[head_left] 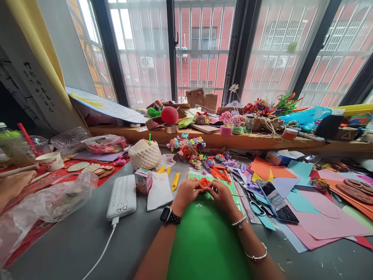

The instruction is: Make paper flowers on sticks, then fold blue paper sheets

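Note:
My left hand [186, 194] and my right hand [221, 196] meet in the middle with fingertips pinched on a small orange-red paper flower [204, 182]. A smooth green surface [208, 241] lies under my wrists; I cannot tell what it is. Orange paper strips [221, 173] lie just beyond my fingers, on a green sheet [191, 174]. A thin stick [236, 195] pokes out past my right hand. Close to my right wrist are blue-handled scissors [258, 208] and purple paper strips [251, 178]. Yellow folded strips [175, 181] lie left of my hands.
A white power bank [122, 196] with cable, a small drink carton [143, 181], a napkin [159, 190] and a netted coconut [145, 154] stand left. A phone [278, 202] rests on coloured paper [329, 210] at right. Another person's hand [14, 186] shows at the left edge.

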